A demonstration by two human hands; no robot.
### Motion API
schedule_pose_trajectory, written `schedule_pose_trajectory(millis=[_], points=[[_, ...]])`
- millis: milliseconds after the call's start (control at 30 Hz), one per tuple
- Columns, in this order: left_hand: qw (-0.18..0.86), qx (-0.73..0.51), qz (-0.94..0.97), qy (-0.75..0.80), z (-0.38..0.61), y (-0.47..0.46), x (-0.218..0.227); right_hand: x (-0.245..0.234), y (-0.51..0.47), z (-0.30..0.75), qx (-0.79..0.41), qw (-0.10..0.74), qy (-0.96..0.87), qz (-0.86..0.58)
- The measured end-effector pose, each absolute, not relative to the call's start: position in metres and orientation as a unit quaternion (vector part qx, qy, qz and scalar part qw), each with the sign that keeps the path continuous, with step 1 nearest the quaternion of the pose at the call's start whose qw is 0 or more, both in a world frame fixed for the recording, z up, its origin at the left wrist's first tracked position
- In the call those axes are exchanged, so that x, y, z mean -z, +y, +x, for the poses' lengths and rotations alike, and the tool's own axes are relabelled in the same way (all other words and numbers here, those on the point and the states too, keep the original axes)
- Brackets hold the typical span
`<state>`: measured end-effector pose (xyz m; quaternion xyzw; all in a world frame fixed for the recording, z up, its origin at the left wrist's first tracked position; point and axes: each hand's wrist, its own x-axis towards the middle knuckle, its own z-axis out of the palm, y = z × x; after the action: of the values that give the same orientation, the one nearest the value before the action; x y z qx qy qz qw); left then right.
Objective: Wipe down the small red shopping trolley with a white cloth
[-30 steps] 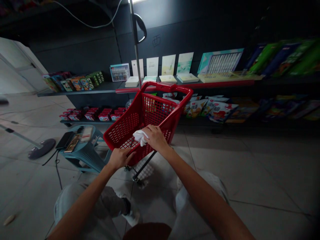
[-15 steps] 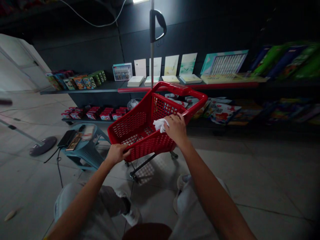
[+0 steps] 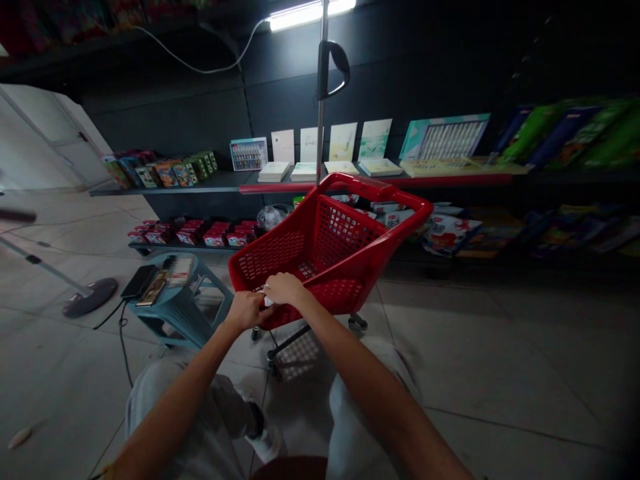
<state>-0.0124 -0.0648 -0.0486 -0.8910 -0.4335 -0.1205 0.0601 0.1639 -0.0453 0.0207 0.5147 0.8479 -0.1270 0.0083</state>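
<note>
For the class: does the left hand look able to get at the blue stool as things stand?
Probably yes: the left hand is at the rim of the red cart, and the stool stands just to its left, with nothing visible in between.

The left hand (image 3: 244, 311) and right hand (image 3: 284, 289) sit side by side on the near rim of a red cart (image 3: 380, 188), a white cloth (image 3: 268, 301) showing between them.

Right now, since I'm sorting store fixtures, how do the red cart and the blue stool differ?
The cart is red mesh on wheels; the stool is pale blue on solid legs. Left hand and right hand touch the cart's rim; the stool carries a dark device. Both look plastic.
</note>
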Motion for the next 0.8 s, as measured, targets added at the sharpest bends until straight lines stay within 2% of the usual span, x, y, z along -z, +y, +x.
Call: schedule_pose_trajectory(millis=[167,333,467,700,800], points=[[0.064,0.147,-0.897,-0.412,-0.012,-0.059,0.055,-0.023,-0.032,0.154,0.176,0.016,0.875,0.451],[0.068,0.142,-0.9,-0.406,-0.015,-0.057,0.056,-0.029,-0.017,0.159,0.173,0.129,0.912,0.348],[0.056,0.148,-0.91,-0.383,-0.018,-0.061,0.054,-0.033,-0.012,0.175,0.189,0.157,0.929,0.277],[0.042,0.143,-0.916,-0.372,-0.019,-0.067,0.045,-0.039,-0.017,0.194,0.225,0.177,0.861,0.421],[0.04,0.144,-0.916,-0.372,-0.02,-0.067,0.044,-0.042,-0.02,0.221,0.207,0.149,0.809,0.529]])
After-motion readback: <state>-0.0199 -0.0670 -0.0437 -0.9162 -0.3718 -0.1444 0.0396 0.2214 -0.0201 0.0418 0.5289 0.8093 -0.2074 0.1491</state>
